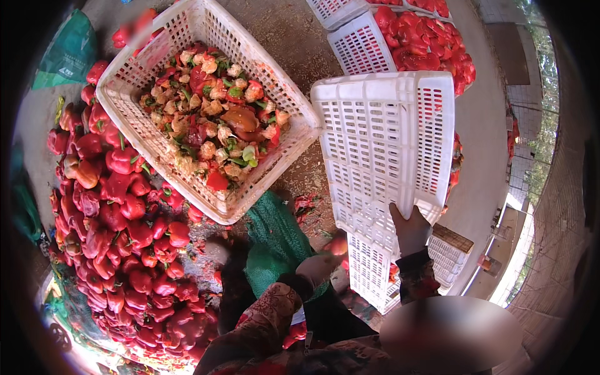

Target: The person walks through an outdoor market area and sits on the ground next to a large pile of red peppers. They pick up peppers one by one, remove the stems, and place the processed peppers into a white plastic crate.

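Note:
My right hand [410, 228] grips the rim of a tilted white perforated plastic crate [368, 150], which stands among other white crates on the right. Low in the middle, my left hand [318, 269] is beside a red bell pepper [336, 244]; whether the fingers hold it is unclear. A green mesh bag [276, 243] lies under and beside that hand. Ahead stands a white plastic crate [213, 213] with pepper cores, stems and red pieces [206, 112] in its bottom.
A large heap of red bell peppers [126, 239] covers the left side. Crates of red pepper pieces [422, 42] stand at the upper right, and stacked crates [447, 255] at the lower right. A green bag [68, 51] lies at the upper left. Pepper scraps and seeds litter the floor.

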Motion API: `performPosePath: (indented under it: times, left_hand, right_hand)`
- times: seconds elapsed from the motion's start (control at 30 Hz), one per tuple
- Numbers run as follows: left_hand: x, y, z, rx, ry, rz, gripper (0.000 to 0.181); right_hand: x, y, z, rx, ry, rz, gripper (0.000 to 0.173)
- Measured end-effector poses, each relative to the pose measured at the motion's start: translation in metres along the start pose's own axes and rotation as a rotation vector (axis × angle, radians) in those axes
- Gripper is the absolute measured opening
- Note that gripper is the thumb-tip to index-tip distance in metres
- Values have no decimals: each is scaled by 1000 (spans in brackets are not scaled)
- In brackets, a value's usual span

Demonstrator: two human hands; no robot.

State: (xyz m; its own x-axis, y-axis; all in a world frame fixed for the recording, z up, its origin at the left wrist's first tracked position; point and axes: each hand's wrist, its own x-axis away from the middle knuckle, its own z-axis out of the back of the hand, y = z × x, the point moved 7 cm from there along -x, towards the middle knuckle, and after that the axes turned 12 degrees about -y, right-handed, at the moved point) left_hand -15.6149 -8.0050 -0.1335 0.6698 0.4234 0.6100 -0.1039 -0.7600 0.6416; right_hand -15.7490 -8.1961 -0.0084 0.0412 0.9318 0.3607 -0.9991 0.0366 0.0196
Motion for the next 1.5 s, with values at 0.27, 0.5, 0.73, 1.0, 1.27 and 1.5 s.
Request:
performPosePath:
  times: [0.27, 0.5, 0.73, 1.0, 1.27, 1.5]
  left_hand:
    - [159, -176, 8, 825, 298, 1, 43]
    - [194, -155, -3, 1453, 361, -260, 35]
    - [112, -181, -2, 1757, 164, -337, 35]
    - [149, -137, 68, 1074, 137, -896, 48]
    - [186, -118, 81, -85, 1195, -440, 43]
    - [221, -121, 30, -142, 1408, -549, 127]
  right_hand:
    - [-1, 32, -221, 246, -281, 128, 36]
    - [1, -33, -183, 309, -478, 97, 50]
    - [109, -159, -240, -874, -1065, 575, 58]
    - [130, -235, -211, -1189, -1917, 66, 54]
    - [142, -254, -216, -1038, -2040, 171, 50]
    - [151, -202, -219, -870, -1514, 699, 41]
